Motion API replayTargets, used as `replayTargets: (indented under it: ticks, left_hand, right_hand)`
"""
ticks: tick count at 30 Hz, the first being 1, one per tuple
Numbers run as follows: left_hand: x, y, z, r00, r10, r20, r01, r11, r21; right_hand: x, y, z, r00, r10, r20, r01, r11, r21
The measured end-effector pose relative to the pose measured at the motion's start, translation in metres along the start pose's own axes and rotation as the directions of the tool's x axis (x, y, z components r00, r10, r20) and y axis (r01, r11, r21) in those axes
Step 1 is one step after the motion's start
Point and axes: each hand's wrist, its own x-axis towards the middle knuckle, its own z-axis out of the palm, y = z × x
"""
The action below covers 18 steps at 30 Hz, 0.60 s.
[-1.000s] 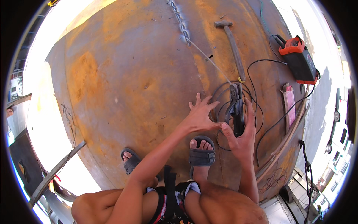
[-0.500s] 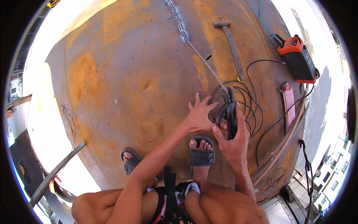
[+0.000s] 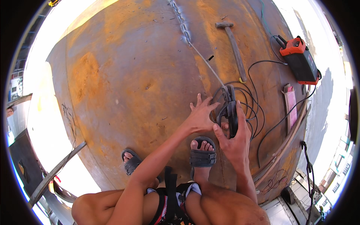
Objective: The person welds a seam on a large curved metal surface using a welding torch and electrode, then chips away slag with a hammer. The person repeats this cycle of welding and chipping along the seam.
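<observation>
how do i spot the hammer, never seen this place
At the right of the rusty plate is the orange-and-black machine. The hammer lies between it and the thin rod. Unlike that rod, it has a thick handle with a crosswise head.

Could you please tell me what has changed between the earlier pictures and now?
The right hand has shifted left, toward the left hand, carrying the black clamp and the near end of its thin rod. Nothing was taken up or let go. The left hand, hammer and orange-and-black machine stayed put.
</observation>
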Motion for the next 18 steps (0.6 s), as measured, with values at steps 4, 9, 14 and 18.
replayTargets:
  ticks: [4, 9, 14, 18]
  left_hand:
    - [0.0009, -0.0011, 0.0016, 1.000, 0.011, 0.001, -0.011, 1.000, 0.011]
    - [0.0007, 0.0033, -0.0009, 1.000, 0.007, 0.012, -0.007, 1.000, 0.002]
    - [0.0000, 0.0019, -0.0001, 1.000, 0.008, 0.009, -0.008, 1.000, 0.015]
    - [0.0007, -0.0018, 0.0031, 1.000, 0.014, -0.006, -0.014, 1.000, 0.006]
  right_hand:
    - [-0.0022, 0.0012, -0.0010, 1.000, -0.009, 0.007, 0.009, 1.000, -0.025]
    - [-0.0042, -0.0018, -0.0030, 1.000, -0.006, 0.016, 0.007, 1.000, -0.027]
    - [-0.0051, -0.0042, -0.0019, 1.000, -0.010, 0.015, 0.010, 0.999, -0.045]
    - [-0.0041, -0.0020, 0.0003, 0.999, -0.039, 0.002, 0.039, 0.998, -0.044]
